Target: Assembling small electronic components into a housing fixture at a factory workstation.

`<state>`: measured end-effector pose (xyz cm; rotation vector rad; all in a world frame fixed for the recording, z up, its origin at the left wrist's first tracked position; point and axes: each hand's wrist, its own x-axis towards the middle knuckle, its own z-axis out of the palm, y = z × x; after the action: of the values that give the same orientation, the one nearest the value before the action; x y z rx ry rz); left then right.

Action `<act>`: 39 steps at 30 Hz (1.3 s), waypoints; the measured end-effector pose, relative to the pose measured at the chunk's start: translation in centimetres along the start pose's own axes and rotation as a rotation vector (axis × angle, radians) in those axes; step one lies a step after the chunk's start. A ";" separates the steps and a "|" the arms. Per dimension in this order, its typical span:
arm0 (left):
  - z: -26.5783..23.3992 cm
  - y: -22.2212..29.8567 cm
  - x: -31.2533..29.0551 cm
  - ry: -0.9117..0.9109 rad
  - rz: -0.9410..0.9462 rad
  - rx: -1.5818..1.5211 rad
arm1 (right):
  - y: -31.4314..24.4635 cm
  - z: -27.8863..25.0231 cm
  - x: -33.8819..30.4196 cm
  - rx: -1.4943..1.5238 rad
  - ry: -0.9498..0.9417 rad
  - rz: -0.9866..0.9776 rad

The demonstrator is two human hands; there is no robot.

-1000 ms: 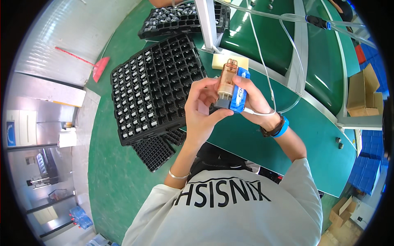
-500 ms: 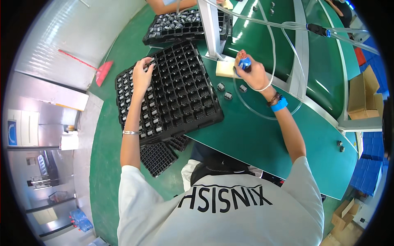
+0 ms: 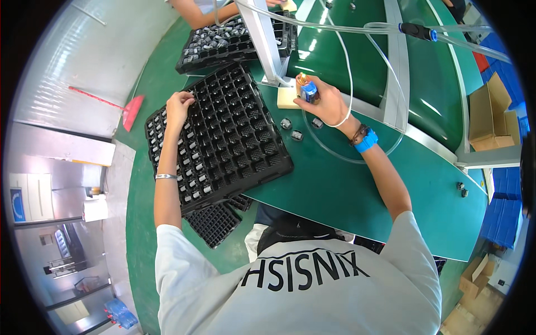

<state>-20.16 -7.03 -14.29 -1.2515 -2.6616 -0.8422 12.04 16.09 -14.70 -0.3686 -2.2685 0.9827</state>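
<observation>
My left hand [image 3: 178, 110] is over the black compartment tray [image 3: 237, 120], near its upper left edge. Its fingers are pinched at a pocket, on what looks like a small silver cylindrical part [image 3: 191, 95] mostly hidden by the fingertips. Similar parts fill the tray's left columns, while the pockets towards the right hold none. Raised over the green table, my right hand [image 3: 329, 106] is wrapped round a small blue tool [image 3: 310, 88] with an orange-brown tip. Below it stand a few loose silver-and-black parts [image 3: 297, 135]. A pale yellow block [image 3: 287, 98] lies just left of that hand.
Another black tray [image 3: 223, 44] heaped with parts stands at the far side, with another person's arm [image 3: 204, 17] over it. A metal post [image 3: 261, 42] rises behind my tray. Clear tubing [image 3: 349, 72] loops round my right hand. More trays [image 3: 213, 224] lie lower, beside my legs.
The whole view has shifted, so tray and table appear a little further left. My right hand has tilted, showing more of the blue tool. My left hand stays at the tray's upper left.
</observation>
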 end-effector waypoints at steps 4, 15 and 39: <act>-0.4 -2.1 0.7 -0.053 -0.012 -0.081 | -0.2 0.2 0.0 -0.007 0.007 -0.040; -3.8 7.7 -4.4 -0.194 -0.217 -1.135 | 0.1 0.0 0.1 0.038 0.056 -0.054; -3.9 18.0 -16.1 -0.319 -0.357 -1.480 | 9.2 -5.0 7.5 -0.596 0.400 0.195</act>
<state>3.05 -10.84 -7.74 -0.9570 -2.2254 -3.1739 9.63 28.69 -15.49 -0.9600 -2.1289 0.2539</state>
